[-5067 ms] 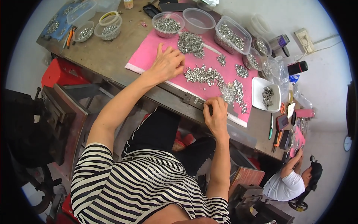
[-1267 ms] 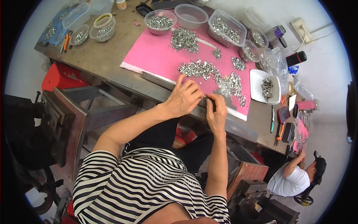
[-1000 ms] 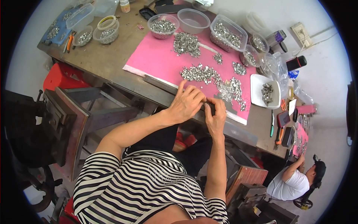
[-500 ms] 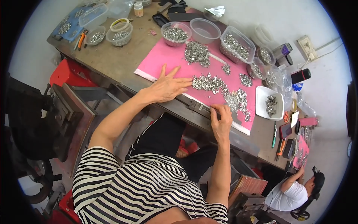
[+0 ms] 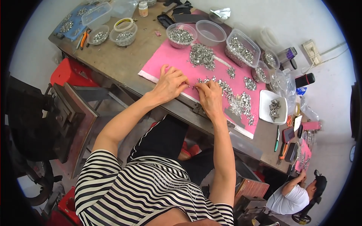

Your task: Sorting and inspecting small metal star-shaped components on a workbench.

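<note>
On the pink cloth point(image 5: 166, 60) lie piles of small shiny silvery metal pieces point(image 5: 201, 56). My left hand point(image 5: 171, 84) hovers low over the cloth's near left part, thumb and forefinger pinched together. What sits between those fingertips is too small to make out. Just right of it, my right hand point(image 5: 210, 97) is also closed in a pinch, its fingertips pointing left at the end of the near row of metal pieces point(image 5: 226, 89). Whatever it grips is hidden or tiny. The two pinches are close but apart. A dark metal bar point(image 5: 198, 109) on the table's front edge is partly covered by my right hand.
Clear plastic tubs point(image 5: 241, 49) and bowls point(image 5: 181, 35) of metal pieces line the cloth's far side. A white tray point(image 5: 273, 107) stands at the right, with pliers point(image 5: 283, 152) nearby. A co-worker in white point(image 5: 288, 199) sits at the far right.
My right hand has moved left and away from the metal bar, coming close to the left hand. My left hand's spread fingers have drawn in to a pinch.
</note>
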The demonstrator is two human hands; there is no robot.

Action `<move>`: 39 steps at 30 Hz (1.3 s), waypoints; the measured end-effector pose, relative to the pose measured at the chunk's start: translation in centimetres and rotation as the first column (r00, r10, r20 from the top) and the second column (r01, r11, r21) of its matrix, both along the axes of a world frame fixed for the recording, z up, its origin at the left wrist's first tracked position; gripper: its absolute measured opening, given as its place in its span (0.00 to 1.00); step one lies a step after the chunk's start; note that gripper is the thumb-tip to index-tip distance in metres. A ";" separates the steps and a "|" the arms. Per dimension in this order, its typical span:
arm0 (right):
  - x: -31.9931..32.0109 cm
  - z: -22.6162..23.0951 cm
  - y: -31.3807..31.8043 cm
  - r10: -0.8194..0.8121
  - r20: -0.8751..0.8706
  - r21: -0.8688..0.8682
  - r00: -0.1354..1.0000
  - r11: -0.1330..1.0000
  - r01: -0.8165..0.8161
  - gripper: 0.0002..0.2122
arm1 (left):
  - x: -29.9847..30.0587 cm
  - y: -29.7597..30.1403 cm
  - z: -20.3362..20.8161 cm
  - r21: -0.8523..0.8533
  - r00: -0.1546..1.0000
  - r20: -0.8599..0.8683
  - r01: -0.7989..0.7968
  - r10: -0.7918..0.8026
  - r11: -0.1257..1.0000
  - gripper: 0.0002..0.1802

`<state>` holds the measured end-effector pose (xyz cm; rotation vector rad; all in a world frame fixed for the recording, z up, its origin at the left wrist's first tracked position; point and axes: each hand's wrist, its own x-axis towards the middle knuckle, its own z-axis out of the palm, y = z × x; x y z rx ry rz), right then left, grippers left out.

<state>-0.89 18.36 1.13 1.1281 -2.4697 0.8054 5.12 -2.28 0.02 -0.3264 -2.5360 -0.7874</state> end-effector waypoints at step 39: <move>7.2 -0.1 10.3 -0.194 0.035 -0.119 0.980 0.973 0.197 0.08 | 1.4 10.6 -0.1 -0.030 0.939 -0.147 0.309 -0.310 0.951 0.06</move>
